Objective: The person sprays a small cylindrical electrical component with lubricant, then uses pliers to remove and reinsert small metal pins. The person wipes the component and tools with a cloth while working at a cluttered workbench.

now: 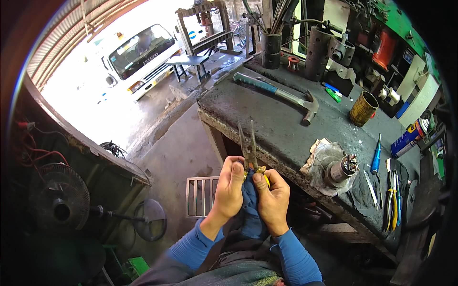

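Note:
Long-nose pliers with yellow handles point away from me, their jaws spread apart. My left hand is closed around the pliers near the pivot from the left side. From the right, my right hand grips the yellow handles, thumb on top. A dark blue cloth hangs between both hands and bunches up against the handles. Parts of the handles are hidden by fingers and cloth. Both hands are held in front of the workbench, near its left edge.
On the bench lie a claw hammer, a rusty can, a cylindrical metal part on a rag, a blue screwdriver, yellow-handled pliers and a spray can. A fan stands left; a truck is outside.

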The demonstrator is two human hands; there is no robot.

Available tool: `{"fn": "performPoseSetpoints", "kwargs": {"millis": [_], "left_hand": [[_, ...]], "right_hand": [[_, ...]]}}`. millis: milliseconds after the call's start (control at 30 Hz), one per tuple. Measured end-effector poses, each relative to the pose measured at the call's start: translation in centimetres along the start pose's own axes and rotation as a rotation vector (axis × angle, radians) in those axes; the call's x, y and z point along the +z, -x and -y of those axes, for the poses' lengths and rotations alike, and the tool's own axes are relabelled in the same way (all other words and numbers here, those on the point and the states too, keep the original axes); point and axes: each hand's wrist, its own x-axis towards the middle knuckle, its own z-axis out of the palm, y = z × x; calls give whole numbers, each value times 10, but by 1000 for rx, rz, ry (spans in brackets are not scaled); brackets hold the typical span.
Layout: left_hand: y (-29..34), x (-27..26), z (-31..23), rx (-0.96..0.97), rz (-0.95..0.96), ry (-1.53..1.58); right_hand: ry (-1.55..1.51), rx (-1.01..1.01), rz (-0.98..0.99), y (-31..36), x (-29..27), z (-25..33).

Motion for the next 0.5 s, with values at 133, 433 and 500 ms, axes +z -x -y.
{"fn": "performPoseSetpoints", "kwargs": {"millis": [133, 433, 500], "left_hand": [[15, -1, 3, 70, -55, -16], [30, 3, -17, 205, 29, -330], [31, -1, -7, 165, 55, -437]], "right_hand": [[-74, 22, 24, 0, 6, 2], [-175, 97, 61, -15, -16, 46], [-290, -23, 58, -23, -36, 66]]}}
